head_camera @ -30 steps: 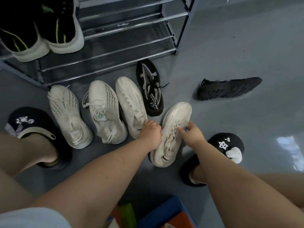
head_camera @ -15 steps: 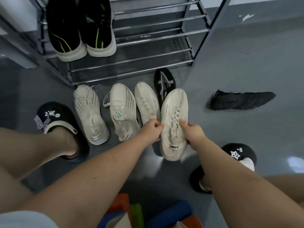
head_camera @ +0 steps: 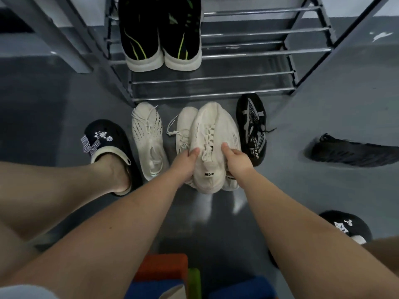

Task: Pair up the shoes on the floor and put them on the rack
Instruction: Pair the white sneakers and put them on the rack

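The rack point(head_camera: 241, 55) stands at the floor's far edge, one black pair point(head_camera: 162, 33) already on a shelf, so space beside it is free. Just before its lower bars, both hands press two cream sneakers point(head_camera: 213, 145) together as a pair: left hand point(head_camera: 183, 162) and right hand point(head_camera: 237, 160), fingers curled round the sides, seemingly ready to lift.

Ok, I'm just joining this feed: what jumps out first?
Both hands, left hand and right hand, grip a pair of white sneakers pressed together at centre, in front of the rack. A black pair with green stripes sits on the rack's left side. To the right, a black shoe lies on its side on the floor.
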